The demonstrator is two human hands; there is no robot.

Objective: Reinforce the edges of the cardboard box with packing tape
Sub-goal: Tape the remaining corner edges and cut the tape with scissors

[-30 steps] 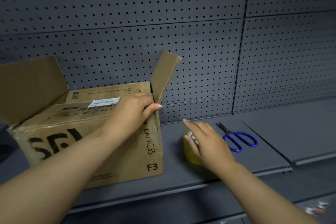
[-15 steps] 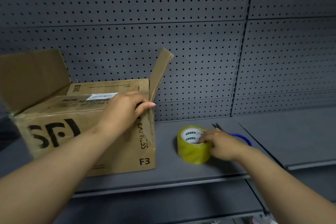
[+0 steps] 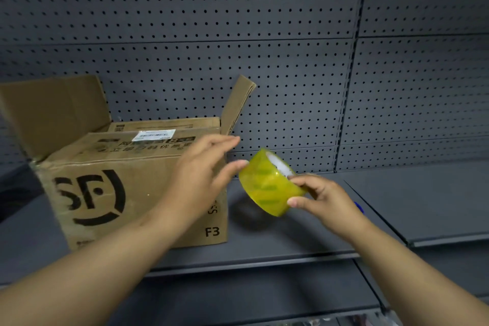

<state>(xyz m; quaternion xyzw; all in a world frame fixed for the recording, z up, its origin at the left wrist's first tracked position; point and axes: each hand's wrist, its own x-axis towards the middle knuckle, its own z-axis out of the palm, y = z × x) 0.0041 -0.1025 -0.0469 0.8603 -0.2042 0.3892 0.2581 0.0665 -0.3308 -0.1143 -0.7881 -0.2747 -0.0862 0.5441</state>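
Observation:
A brown cardboard box (image 3: 111, 193) with black lettering stands on the grey shelf at the left, its two long flaps folded down and both end flaps standing up. My right hand (image 3: 325, 201) holds a roll of yellowish clear packing tape (image 3: 267, 185) in the air to the right of the box. In front of the box's right top corner my left hand (image 3: 203, 169) hovers with fingers spread, its fingertips just touching the roll's left side.
The grey metal shelf (image 3: 264, 243) has a front lip below my arms and a seam to a second shelf panel on the right. A blue scissors handle (image 3: 358, 206) peeks out behind my right wrist. Grey pegboard (image 3: 264, 61) forms the back wall.
My right hand has lifted the tape roll off the shelf and tilted it. My left hand has let go of the box's corner and moved right toward the roll.

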